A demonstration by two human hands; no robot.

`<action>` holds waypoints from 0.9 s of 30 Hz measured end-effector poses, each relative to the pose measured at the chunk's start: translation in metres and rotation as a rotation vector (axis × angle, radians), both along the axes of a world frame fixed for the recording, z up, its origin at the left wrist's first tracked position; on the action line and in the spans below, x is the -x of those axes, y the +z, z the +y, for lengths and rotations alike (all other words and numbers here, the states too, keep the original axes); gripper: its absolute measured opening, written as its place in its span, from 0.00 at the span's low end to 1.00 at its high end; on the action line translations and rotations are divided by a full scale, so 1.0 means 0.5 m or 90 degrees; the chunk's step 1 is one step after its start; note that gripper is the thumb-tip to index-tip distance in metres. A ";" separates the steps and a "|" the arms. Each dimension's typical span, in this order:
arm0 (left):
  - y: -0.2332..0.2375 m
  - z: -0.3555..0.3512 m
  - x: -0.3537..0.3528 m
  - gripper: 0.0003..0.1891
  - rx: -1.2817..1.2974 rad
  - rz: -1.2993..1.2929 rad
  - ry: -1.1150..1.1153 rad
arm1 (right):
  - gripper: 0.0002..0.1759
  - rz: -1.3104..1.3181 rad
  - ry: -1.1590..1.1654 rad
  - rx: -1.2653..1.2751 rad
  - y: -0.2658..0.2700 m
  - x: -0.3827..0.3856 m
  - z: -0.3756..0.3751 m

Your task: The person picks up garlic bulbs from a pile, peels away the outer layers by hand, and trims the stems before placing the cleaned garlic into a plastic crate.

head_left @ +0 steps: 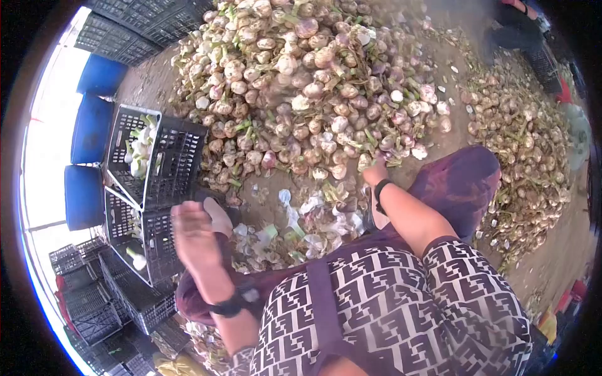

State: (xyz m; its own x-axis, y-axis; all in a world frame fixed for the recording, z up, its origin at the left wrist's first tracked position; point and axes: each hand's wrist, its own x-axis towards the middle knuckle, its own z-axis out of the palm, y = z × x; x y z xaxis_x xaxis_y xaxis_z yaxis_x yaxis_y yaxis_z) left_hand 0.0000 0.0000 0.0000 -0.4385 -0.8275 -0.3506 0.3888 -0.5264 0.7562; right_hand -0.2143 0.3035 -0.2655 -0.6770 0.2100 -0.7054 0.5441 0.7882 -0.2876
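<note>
Purple-white bulb pile (301,94) dead ahead on ground, stems pointing every way. Right hand (375,172) nearer, at pile's near edge, fingers among bulbs, grasp unclear. Left hand (194,232) open, empty, blurred, beside crate (169,163) at left.

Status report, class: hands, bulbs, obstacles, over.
Left hand open, empty, near black crate. Right hand at garlic pile edge, grip unclear. Loose skins on ground between.

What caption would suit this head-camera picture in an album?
Seated before a heap of bulbs, a person reaches in with the right hand while the open left hand hangs beside black crates.
</note>
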 end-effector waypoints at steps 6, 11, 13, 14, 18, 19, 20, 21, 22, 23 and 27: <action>-0.134 0.188 0.021 0.10 -0.143 -0.191 -0.328 | 0.16 -0.134 -0.172 0.282 -0.317 0.074 0.147; -0.161 0.206 0.024 0.11 -0.076 -0.251 -0.407 | 0.25 0.044 0.006 0.158 -0.158 0.017 0.069; -0.198 0.204 0.027 0.14 -0.024 -0.273 -0.453 | 0.18 0.146 0.171 0.219 -0.128 0.000 0.035; -0.231 0.204 0.023 0.17 0.063 -0.295 -0.463 | 0.15 0.176 0.188 0.301 -0.104 -0.010 0.003; -0.279 0.206 0.051 0.26 0.218 -0.378 -0.445 | 0.14 -0.113 0.190 0.543 0.199 -0.053 -0.096; -0.277 0.200 0.058 0.27 0.273 -0.364 -0.423 | 0.13 -0.115 0.236 0.596 0.208 -0.060 -0.100; -0.278 0.206 0.054 0.26 0.281 -0.342 -0.445 | 0.08 -0.199 0.307 0.618 0.213 -0.057 -0.094; -0.232 0.215 0.058 0.25 0.296 -0.317 -0.468 | 0.07 -0.226 0.280 0.625 0.328 -0.091 -0.125; -0.193 0.221 0.058 0.25 0.311 -0.293 -0.495 | 0.07 -0.206 0.295 0.690 0.350 -0.097 -0.132; -0.169 0.220 0.055 0.24 0.259 -0.297 -0.484 | 0.09 -0.182 0.307 0.754 0.366 -0.102 -0.137; -0.157 0.235 0.055 0.20 0.275 -0.244 -0.360 | 0.11 -0.017 0.189 0.845 0.436 -0.152 -0.177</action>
